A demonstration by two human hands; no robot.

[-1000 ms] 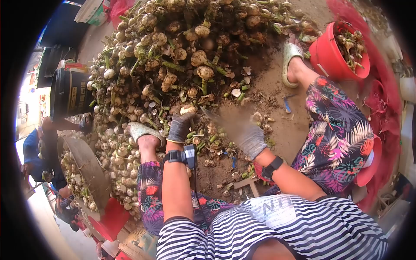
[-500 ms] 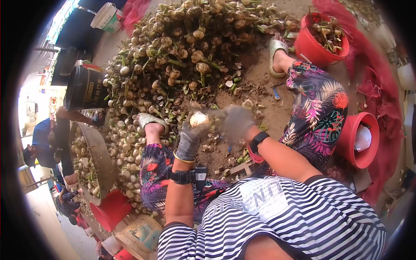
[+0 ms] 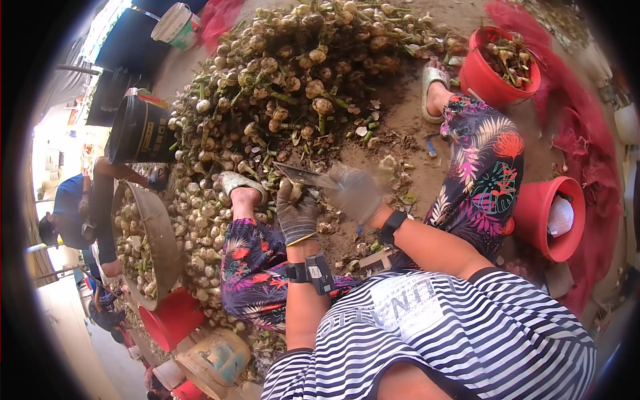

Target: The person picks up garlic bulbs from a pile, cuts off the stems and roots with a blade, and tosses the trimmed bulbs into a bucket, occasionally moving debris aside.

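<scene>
Head view: left hand (image 3: pixel 297 215) grip holds garlic bulb (image 3: pixel 296 193), right hand (image 3: pixel 355 193) grips knife (image 3: pixel 303 175).

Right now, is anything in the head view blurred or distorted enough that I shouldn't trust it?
Head view: the right hand is smeared by motion blur, its fingers indistinct; the left hand and the knife read sharper. Fisheye bends the edges, so the red bucket and the black bucket look curved. Dark vignette rings the frame. Hard sunlight whitens the far left edge; the garlic pile is evenly lit.
</scene>
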